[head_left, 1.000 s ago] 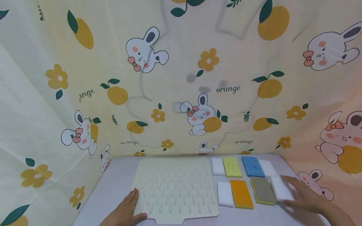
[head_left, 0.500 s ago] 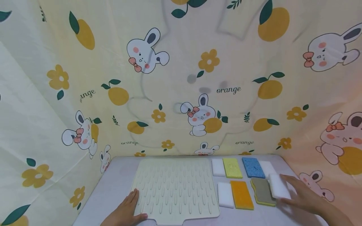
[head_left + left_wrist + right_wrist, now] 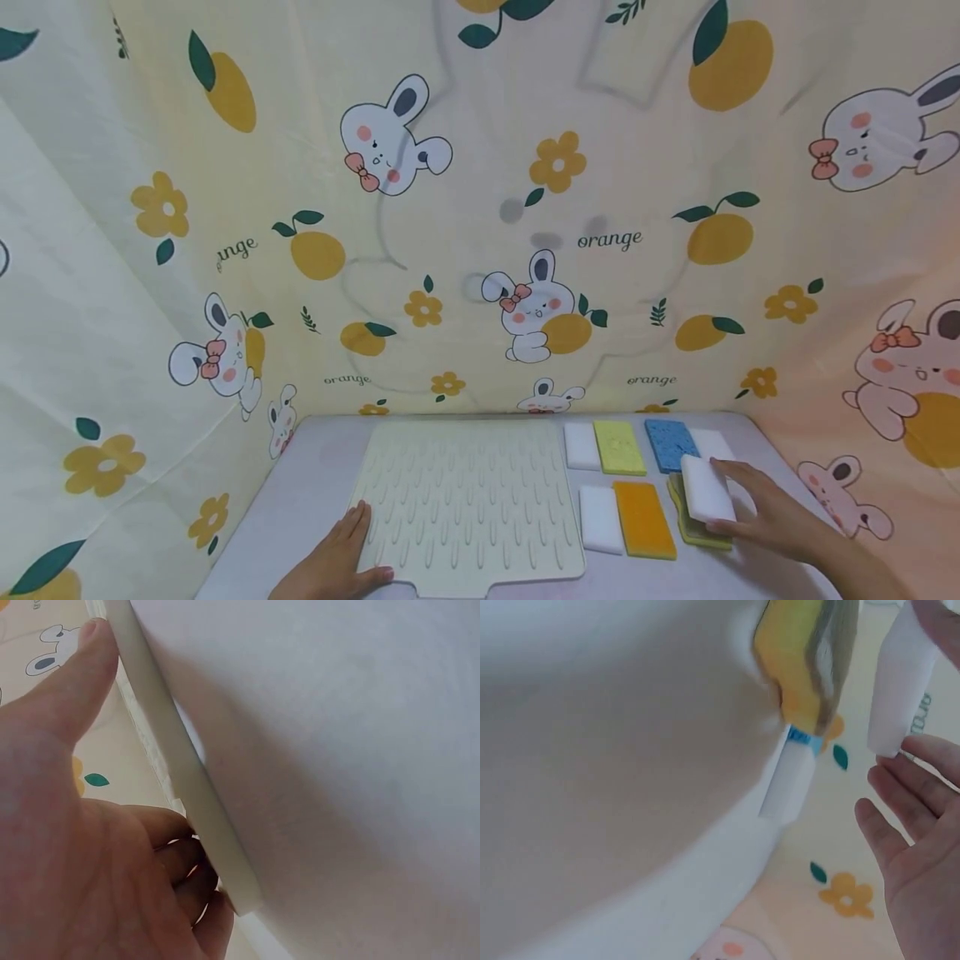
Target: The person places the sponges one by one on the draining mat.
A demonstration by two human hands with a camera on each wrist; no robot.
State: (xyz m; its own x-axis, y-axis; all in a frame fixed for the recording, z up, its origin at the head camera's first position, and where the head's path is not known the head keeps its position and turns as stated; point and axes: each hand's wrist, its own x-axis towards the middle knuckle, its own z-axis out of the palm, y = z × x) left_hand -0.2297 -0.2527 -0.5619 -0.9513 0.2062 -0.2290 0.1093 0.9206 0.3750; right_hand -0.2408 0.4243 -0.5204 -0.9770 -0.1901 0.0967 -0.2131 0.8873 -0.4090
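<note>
Dark script (image 3: 610,239) reading "orange" marks the printed fabric backdrop (image 3: 465,225): right of center, twice smaller above the back edge of the worktop (image 3: 315,475), and farther left, cut to "nge" at a fold. The right wrist view catches sideways letters (image 3: 921,714), partly hidden.

In the head view, the held sponge (image 3: 707,488) hides much of the grey sponge (image 3: 695,532); the bottom edge cuts the left hand (image 3: 330,552).

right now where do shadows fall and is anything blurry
Head view: dim shadow on the table below the right hand; left wrist view: broad, diffuse shadow across it; right wrist view: wide shadow too, and the yellow-gray sponge looks slightly blurred.
</note>
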